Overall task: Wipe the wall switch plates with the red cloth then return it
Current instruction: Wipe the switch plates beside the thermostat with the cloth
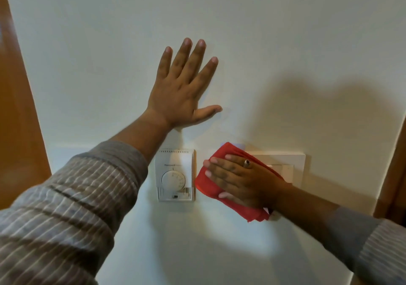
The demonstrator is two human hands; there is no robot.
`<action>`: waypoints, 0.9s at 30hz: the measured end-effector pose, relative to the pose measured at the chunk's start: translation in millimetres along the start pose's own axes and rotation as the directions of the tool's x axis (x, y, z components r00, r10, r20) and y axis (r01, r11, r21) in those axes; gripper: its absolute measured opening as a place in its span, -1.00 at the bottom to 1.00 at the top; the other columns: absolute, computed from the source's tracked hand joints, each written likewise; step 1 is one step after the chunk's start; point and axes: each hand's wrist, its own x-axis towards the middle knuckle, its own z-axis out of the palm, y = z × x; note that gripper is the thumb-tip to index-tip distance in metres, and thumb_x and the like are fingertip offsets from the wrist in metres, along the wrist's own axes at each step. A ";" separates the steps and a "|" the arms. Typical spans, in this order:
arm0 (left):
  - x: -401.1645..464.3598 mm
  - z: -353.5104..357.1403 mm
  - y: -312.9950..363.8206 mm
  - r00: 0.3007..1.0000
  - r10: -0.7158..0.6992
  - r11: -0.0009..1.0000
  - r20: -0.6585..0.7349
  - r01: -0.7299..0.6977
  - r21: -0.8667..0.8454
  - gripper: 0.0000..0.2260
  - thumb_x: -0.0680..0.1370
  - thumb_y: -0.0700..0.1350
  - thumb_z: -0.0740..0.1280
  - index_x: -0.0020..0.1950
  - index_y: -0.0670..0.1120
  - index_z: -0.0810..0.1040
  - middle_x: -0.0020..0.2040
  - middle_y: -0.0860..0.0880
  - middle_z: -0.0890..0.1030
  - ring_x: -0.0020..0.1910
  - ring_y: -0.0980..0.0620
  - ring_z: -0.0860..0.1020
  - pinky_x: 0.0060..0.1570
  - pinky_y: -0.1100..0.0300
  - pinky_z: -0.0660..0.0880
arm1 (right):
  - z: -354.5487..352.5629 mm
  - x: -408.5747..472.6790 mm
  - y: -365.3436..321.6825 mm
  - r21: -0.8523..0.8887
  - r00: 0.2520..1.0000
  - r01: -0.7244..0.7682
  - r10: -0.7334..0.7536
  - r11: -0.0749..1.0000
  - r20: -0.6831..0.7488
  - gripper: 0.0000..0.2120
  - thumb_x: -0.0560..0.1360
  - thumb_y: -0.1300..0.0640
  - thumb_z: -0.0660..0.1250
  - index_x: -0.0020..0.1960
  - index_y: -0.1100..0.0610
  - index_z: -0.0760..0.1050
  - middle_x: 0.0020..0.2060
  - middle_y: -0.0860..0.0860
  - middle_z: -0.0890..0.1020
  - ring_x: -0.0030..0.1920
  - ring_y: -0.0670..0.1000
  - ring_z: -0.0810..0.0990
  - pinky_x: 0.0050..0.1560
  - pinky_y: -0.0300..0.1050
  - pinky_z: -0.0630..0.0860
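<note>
My right hand (241, 181) presses a folded red cloth (208, 183) flat against the wall, over the left part of a white switch plate (294, 168). The hand wears a ring, and most of the plate's left side is hidden under the cloth and hand. My left hand (184, 89) lies flat on the bare white wall above, fingers spread, holding nothing. A white thermostat with a round dial (175, 174) is mounted just left of the cloth, below my left wrist.
The white wall (285, 43) fills most of the view. Brown wooden frames border it at the far left (19, 108) and the far right (397, 174). Both forearms wear striped grey sleeves.
</note>
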 end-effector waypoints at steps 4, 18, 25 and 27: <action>4.0 -2.0 2.8 1.000 -0.015 1.000 -0.012 0.015 -0.017 -0.12 0.52 0.50 0.09 0.65 -0.07 0.17 0.63 -0.27 0.24 0.60 -0.35 0.22 0.53 -0.37 0.14 | -0.7 -7.5 3.9 -0.038 0.996 0.086 -0.084 0.996 0.040 -0.42 0.68 -0.08 0.12 0.60 0.17 0.11 0.57 0.11 0.23 0.61 0.16 -0.02 0.59 0.07 -0.19; -0.3 3.3 5.1 0.998 -0.050 0.999 -0.028 0.050 0.012 -0.11 0.51 0.51 0.08 0.66 -0.06 0.14 0.63 -0.28 0.24 0.59 -0.38 0.22 0.51 -0.38 0.13 | -4.0 -23.0 4.3 -0.026 0.997 0.074 -0.074 0.997 0.022 -0.36 0.66 -0.18 0.11 0.58 0.19 0.13 0.57 0.12 0.21 0.60 0.15 0.03 0.60 0.06 -0.15; 0.0 3.8 3.6 0.999 -0.048 0.999 -0.015 0.048 0.020 -0.10 0.50 0.52 0.07 0.66 -0.04 0.14 0.63 -0.27 0.23 0.60 -0.37 0.20 0.52 -0.38 0.11 | 5.3 15.0 -16.5 -0.057 0.997 -0.070 0.069 0.996 -0.015 -0.26 0.65 -0.28 0.03 0.59 0.26 0.07 0.57 0.21 0.05 0.60 0.23 -0.05 0.59 0.14 -0.10; -1.6 4.5 2.0 0.999 -0.050 0.998 -0.018 0.050 0.025 -0.10 0.50 0.52 0.08 0.66 -0.04 0.14 0.63 -0.27 0.24 0.60 -0.37 0.21 0.52 -0.37 0.12 | 3.1 -0.1 -9.5 -0.036 0.999 0.019 -0.020 0.999 -0.032 -0.32 0.65 -0.21 0.10 0.59 0.22 0.12 0.57 0.17 0.13 0.60 0.20 0.01 0.59 0.11 -0.05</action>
